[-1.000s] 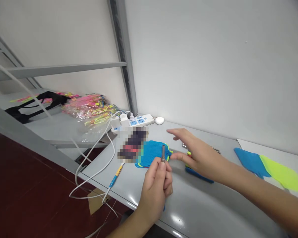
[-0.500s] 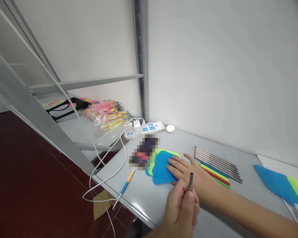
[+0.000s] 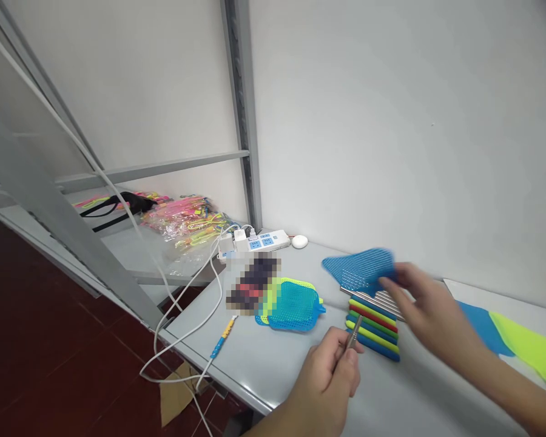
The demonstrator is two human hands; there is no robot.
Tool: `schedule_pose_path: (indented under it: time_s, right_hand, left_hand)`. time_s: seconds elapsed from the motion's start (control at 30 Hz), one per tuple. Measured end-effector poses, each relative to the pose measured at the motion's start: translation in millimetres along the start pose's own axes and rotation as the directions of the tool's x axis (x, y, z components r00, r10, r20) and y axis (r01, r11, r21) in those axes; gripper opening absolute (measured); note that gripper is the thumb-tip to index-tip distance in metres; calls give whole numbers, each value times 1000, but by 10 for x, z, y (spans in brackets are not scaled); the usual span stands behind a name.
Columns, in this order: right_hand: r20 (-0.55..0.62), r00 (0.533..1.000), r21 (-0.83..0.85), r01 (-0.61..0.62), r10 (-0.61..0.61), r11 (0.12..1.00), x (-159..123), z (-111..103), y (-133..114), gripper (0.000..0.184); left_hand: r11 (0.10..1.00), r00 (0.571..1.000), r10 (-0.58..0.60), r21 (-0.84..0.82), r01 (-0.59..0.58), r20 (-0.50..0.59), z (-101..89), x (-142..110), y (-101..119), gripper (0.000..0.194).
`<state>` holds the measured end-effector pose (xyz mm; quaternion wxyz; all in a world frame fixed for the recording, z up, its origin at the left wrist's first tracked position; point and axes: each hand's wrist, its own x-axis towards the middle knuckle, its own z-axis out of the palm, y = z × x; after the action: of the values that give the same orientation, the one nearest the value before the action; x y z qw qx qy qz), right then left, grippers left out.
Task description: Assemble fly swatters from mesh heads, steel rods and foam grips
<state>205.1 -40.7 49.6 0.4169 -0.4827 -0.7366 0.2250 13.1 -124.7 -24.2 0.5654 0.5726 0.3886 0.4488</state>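
Head view, one moment, catalogued.

Left hand: low centre of frame, fingers curled shut around a thin metal rod. Rod tip points up and away, ending just over the near edge of the coloured handles.

Right hand: raised above the table, fingers pinched closed on a blue mesh swatter head. Mesh head is lifted clear of the surface, tilted, blurred, and hangs over the far end of the handle stack.

Coloured handles: a row of plastic strips lying side by side on the table, in green, red, yellow and blue, between the two hands.

Metal rods: several bare steel lengths lying flat just behind the coloured handles, partly hidden by the right hand.

Stack of mesh swatter heads: blue on top, yellow-green edge showing beneath, flat on the table left of the handles.

Blurred dark object: touching the left side of that stack; detail cannot be made out.

Grey table: bears all the above.

Power strip: white with blue sockets, at the table's far edge by the wall, white cables trailing off to the floor.

Small white oval object: just right of the strip.

Blue and yellow-green sheets: far right, flat, partly behind the right forearm.

Bagged pink and yellow items: on the lower shelf at left.
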Motion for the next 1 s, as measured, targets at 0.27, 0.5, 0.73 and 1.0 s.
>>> schedule_pose_path:
  time_s: [0.27, 0.5, 0.73, 1.0]
  right_hand:
    - [276, 750, 837, -495, 601, 233, -425, -306, 35, 18]
    - [190, 716, 765, -537, 672, 356, -1049, -190, 22, 41]
    - [-198, 733, 658, -392, 651, 643, -1703, -109, 75, 31]
    - [-257, 738, 672, -327, 624, 664, -2010, 92, 152, 37]
  left_hand:
    - [853, 970, 39, 497, -157, 239, 11, -41, 172, 24]
    - [838, 955, -14, 524, -151, 298, -1, 6, 220, 27]
    - [791, 909, 72, 532, -303, 410, -14, -4, 175, 29]
    - [572, 783, 279, 558, -601, 556, -62, 49, 9, 25]
